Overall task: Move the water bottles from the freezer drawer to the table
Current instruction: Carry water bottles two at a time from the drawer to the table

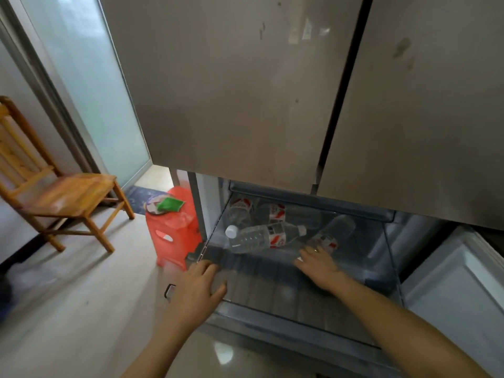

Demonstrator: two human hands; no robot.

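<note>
Reach-in step: water bottles [259,237] lie on their sides along the back edge of the open freezer drawer [272,319]; left hand [199,285] flat, gripping nothing, at its front-left corner; right hand [319,264] spread and empty just beside the rightmost bottle [331,236], which next probably wants a closing grasp.

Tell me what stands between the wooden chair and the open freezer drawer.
In the head view, a red plastic stool with a green packet on top stands between the wooden chair and the freezer drawer.
</note>
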